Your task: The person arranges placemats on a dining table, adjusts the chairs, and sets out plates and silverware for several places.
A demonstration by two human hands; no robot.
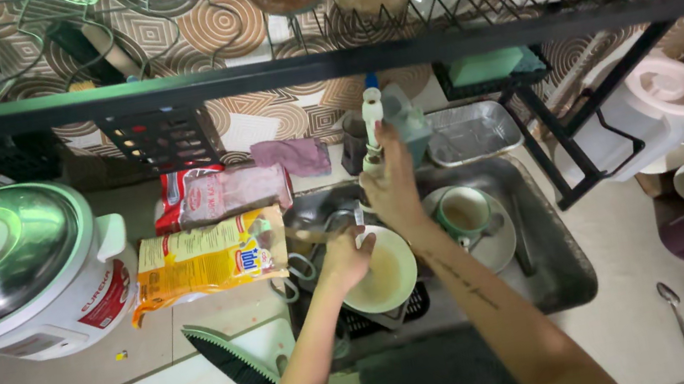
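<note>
Left hand (pixel 344 259) grips the rim of a cream bowl (pixel 384 279) over the sink (pixel 560 276) while right hand (pixel 392 184) clasps the tap (pixel 372 122); a wet rim risks slipping onto the crockery below.

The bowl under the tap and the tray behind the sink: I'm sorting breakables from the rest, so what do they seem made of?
The bowl, held by the left hand, looks like glazed ceramic: pale, smooth, thick-rimmed; hard plastic is possible. The tray looks like thin aluminium foil: dull silver, crinkled walls. The right hand is at the tap.
</note>
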